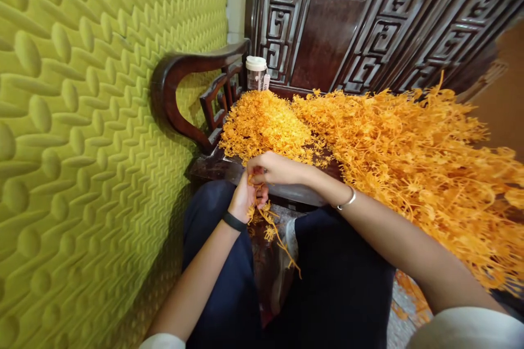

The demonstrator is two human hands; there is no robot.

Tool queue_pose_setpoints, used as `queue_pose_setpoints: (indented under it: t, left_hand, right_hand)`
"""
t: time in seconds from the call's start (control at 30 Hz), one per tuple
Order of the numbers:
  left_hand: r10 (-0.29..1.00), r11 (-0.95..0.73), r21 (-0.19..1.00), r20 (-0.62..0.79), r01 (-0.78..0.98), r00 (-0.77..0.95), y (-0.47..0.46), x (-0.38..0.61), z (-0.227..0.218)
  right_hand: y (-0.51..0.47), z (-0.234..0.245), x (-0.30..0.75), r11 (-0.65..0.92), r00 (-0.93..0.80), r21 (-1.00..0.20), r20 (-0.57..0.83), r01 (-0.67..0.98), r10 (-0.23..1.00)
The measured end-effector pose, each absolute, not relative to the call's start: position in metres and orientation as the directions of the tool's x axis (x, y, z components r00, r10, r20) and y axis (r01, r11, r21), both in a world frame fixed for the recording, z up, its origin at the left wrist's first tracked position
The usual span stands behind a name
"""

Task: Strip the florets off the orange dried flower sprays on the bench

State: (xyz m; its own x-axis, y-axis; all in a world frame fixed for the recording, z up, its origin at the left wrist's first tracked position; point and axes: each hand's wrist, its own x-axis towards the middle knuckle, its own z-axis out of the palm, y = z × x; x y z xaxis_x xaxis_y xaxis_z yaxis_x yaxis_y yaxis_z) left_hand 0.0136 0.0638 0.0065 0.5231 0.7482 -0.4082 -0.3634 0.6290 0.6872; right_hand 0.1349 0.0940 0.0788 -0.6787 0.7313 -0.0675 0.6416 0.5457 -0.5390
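At far left, a yellow-green wall (82,147) with a raised, woven-looking pattern fills the view from top to bottom. Next to it curves the dark, polished armrest (161,87) of a carved wooden bench, whose flat part serves as the tabletop (204,168). From the lower left comes the person's left arm, a black band (234,222) at the wrist, above a leg in dark blue trousers (221,267). The left hand (243,197) is near the middle, its fingers curled around an orange strand (269,219), which dangles between the knees, tufted along its length and bare at its lower tip. Just beyond the hands, a small heap (266,122) of orange tufts lies on the tabletop; behind it stands a clear container (256,73) with a white lid. The right hand (269,167) reaches in from the right, touching the left, its fingers pinched together on the strand's upper part; a silver bracelet (347,199) circles that forearm. At right spreads a much larger heap (429,158) of orange, branching strands. Dark carved panels (331,38) rise behind.
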Motion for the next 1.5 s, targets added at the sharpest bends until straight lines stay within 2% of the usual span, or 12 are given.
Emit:
queue_pose_setpoints:
  t: [0.1,0.2,0.33,0.47,0.57,0.73,0.83,0.93,1.1,1.5]
  left_hand:
    - [0.79,0.573,0.713,-0.349,-0.404,0.504,0.062,0.013,0.009]
    - [0.832,0.521,0.733,-0.322,-0.437,0.451,0.061,0.013,0.012]
    - [0.915,0.353,0.841,-0.218,-0.41,0.339,0.058,0.015,0.016]
    - [0.962,0.182,0.917,-0.091,-0.354,0.258,0.055,0.018,0.015]
    - [0.969,0.156,0.932,-0.08,-0.327,0.236,0.054,0.018,0.014]
    - [0.971,0.184,0.935,-0.125,-0.303,0.204,0.054,0.016,0.013]
    - [0.969,0.19,0.938,-0.132,-0.288,0.21,0.054,0.017,0.013]
    - [0.963,0.175,0.94,-0.102,-0.291,0.249,0.054,0.018,0.015]
    - [0.969,0.105,0.941,-0.024,-0.321,0.247,0.061,0.019,0.019]
    - [0.98,0.12,0.903,-0.042,-0.412,0.193,0.078,0.017,0.021]
  right_hand:
    - [0.098,0.082,0.14,0.468,-0.619,-0.649,-0.005,0.599,0.785]
    - [0.105,0.083,0.145,0.392,-0.519,-0.708,0.041,0.588,0.854]
    - [0.112,0.08,0.15,0.275,-0.4,-0.776,0.032,0.568,0.916]
    - [0.114,0.078,0.148,0.19,-0.358,-0.833,-0.01,0.519,0.934]
    - [0.112,0.08,0.147,0.167,-0.386,-0.861,-0.038,0.481,0.922]
    - [0.113,0.081,0.156,0.244,-0.598,-0.883,-0.051,0.402,0.8]
    - [0.117,0.077,0.161,0.185,-0.597,-0.915,-0.073,0.359,0.799]
    - [0.121,0.074,0.159,0.088,-0.502,-0.934,-0.104,0.345,0.859]
    - [0.122,0.075,0.147,-0.043,-0.197,-0.924,-0.126,0.379,0.972]
    - [0.132,0.062,0.129,-0.002,0.065,-0.888,0.031,0.459,0.997]
